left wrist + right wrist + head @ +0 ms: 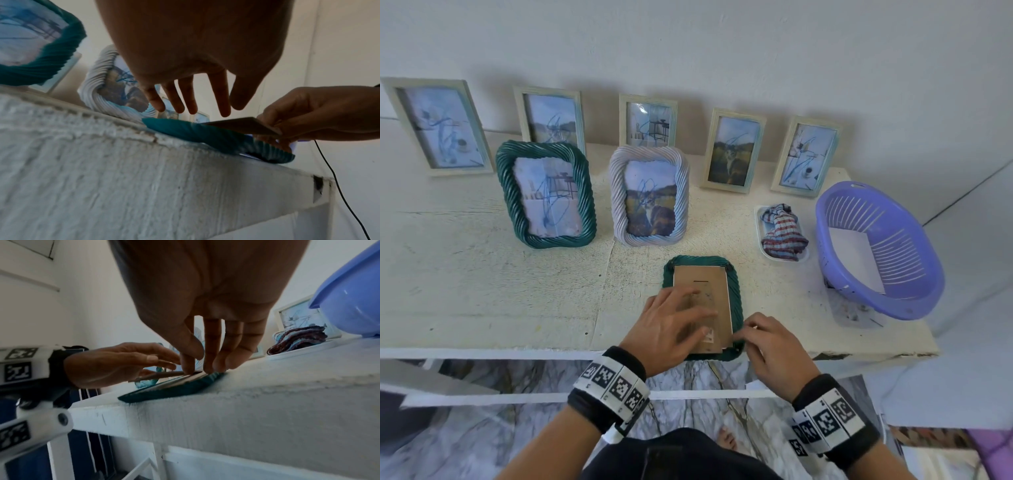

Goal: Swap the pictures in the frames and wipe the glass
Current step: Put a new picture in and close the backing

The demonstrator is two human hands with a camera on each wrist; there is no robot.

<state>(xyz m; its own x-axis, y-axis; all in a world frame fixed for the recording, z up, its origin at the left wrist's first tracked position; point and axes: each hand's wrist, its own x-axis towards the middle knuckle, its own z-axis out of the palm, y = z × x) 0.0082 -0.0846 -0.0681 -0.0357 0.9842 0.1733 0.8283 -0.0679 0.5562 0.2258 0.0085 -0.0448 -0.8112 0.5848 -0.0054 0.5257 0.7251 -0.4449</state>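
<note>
A person works at the near edge of a rough, white-painted table [482, 274], where a teal rope-twist frame [736, 294] lies face down, its near end just past the edge; the left hand [671, 318] hovers with fingers [223, 100] spread and straight over the brown cardboard backing board [709, 284], while the right hand [774, 346] pinches the board's near right corner between thumb and fingertips, lifting it slightly clear of the frame, as the wrist views show.

The step in hand looks to be freeing the backing to reach the picture beneath; it would go best with the left palm steadying the frame flat while the right raises the thin board evenly, since the overhanging frame could tip off the edge and the glass underneath is out of sight.

The board is stiff, matte and rectangular; the frame's border is ribbed like twisted cord. Upright behind stand a matching teal frame [546, 195] and a pale lilac rope-twist frame [650, 198] holding a cat picture, with five plain pale frames along the wall; toward the right edge a striped cloth [782, 229] sits crumpled in a small white tray [760, 222] beside a slotted lilac plastic basket [893, 219].
</note>
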